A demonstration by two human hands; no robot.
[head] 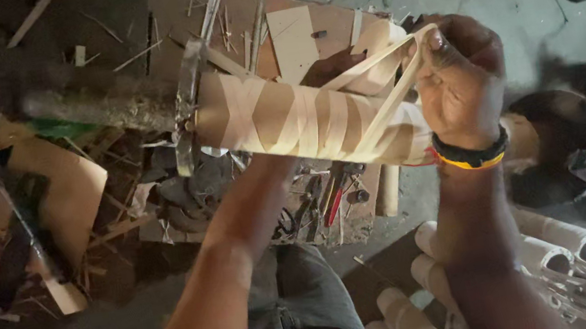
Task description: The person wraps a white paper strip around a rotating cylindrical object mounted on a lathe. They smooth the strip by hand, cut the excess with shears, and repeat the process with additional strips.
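Tube: pale cardboard tube, held level at chest height over the cluttered floor, wound in slanting turns of tan strip.
Strip: tan strip, 2 runs stretching taut from the tube's right part up to the raised fist; the tension appears to keep the winding tight.
Right fingers: right hand clenched around the strip's end, knuckles up, pulling away from the tube.
Left fingers: left hand mostly hidden behind the tube; it seems to grasp the tube from the far side to steady it, though the fingers' closure cannot be told.
Wrist: black and yellow wristbands on the right wrist.
Mount: metal bracket at the tube's left end, joined to a rough grey shaft that likely carries the tube for winding.
Below, right: stack of finished white tubes, lying side by side within reach.
Below, centre: low board with small tools, 1 red-handled.
Left floor: cardboard sheet among wood splinters and scraps.
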